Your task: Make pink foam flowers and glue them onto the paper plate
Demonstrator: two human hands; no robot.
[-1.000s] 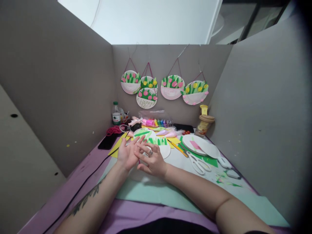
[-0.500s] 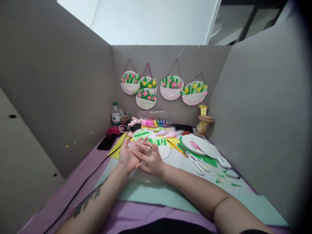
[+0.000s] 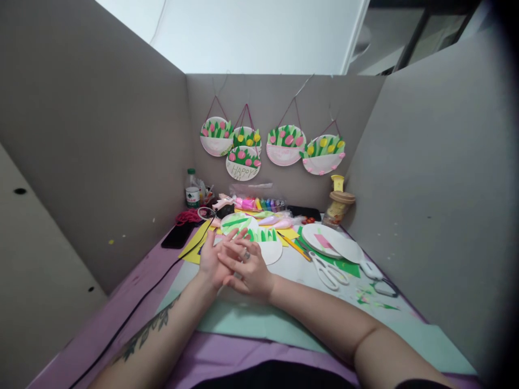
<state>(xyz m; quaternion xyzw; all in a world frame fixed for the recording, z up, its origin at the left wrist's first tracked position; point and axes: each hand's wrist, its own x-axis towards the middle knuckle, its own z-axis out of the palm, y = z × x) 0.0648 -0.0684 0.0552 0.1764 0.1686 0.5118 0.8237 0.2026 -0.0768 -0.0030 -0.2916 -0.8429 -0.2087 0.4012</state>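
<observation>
My left hand (image 3: 213, 263) is turned palm up with its fingers stretched out. Across that palm lies my right hand (image 3: 253, 270), a ring on one finger, its fingers apart and touching the left palm and fingers. I see nothing held between them; whatever lies under the right fingers is hidden. Just behind the hands is a white paper plate piece with green paper leaves (image 3: 272, 249), partly covered by them. Another round plate with green strips (image 3: 238, 222) sits farther back.
White scissors (image 3: 326, 270), a yellow craft knife (image 3: 295, 247) and stacked white plates (image 3: 324, 240) lie to the right, near green scraps (image 3: 377, 302). A black phone (image 3: 177, 236) and a cable (image 3: 150, 294) are left. Plate baskets with paper tulips (image 3: 286, 154) hang on the back panel.
My right hand has slid slightly left across the left palm. Its fingers now overlap the left hand a little more. The things on the table have not moved.
</observation>
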